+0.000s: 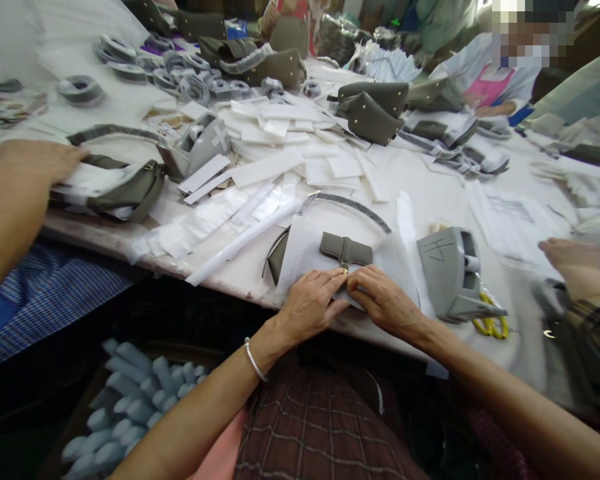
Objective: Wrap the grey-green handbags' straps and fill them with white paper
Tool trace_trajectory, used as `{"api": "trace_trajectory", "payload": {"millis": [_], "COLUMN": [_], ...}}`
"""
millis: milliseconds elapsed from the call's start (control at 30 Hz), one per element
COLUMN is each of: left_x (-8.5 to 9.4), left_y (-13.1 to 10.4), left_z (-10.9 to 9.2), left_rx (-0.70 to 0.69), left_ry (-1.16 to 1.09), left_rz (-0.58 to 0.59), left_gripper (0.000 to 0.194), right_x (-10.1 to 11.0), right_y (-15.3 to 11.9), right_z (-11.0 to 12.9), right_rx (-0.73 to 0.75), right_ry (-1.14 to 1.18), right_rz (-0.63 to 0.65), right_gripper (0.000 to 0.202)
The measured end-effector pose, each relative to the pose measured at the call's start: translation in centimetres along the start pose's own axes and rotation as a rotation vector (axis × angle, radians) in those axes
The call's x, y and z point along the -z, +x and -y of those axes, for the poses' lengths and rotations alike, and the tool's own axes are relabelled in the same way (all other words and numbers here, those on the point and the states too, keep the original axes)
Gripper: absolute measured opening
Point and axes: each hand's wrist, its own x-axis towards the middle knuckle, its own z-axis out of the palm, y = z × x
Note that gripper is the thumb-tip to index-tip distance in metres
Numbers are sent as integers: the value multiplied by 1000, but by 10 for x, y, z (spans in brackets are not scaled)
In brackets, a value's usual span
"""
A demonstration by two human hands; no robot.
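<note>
A dark olive bag (277,257) lies at the table's front edge, mostly covered by a white sheet (300,250). Its flap strap (347,249) shows on top of the sheet, and its wrapped handle (356,203) arches behind. My left hand (311,301), below a silver bracelet, has its fingers pinched at the small gold-coloured buckle under the strap. My right hand (380,298) meets it from the other side, fingers curled and closed at the same buckle. Fingertips hide most of what is held there.
Right of the bag stand a grey tape dispenser (443,273) and yellow-handled scissors (493,320). White foam pieces (300,123) and wrapped handle rolls (80,89) lie behind. A person's hand (35,160) rests by another bag (125,187) at left; more people work around the table. Grey tubes (135,400) fill a box below.
</note>
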Motion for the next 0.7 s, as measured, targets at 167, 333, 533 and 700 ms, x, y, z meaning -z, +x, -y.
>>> {"api": "trace_trajectory", "payload": {"millis": [167,333,533,700], "left_x": [7,5,1,-1], "left_y": [7,9,8,6], "left_z": [2,4,3,0], "left_rx": [32,52,37,2], "left_ry": [-108,-114,-34,97], "left_rz": [33,0,-21,-7], "left_gripper": [31,28,29,30], "right_x": [8,13,10,-23], "right_y": [-3,-13,-37,-60], "right_z": [-5,10,49,58], "right_rx": [4,-23,114,38], "right_ry": [106,213,295,198], "right_rz": [44,111,199,117], "right_gripper": [12,14,24,13]}}
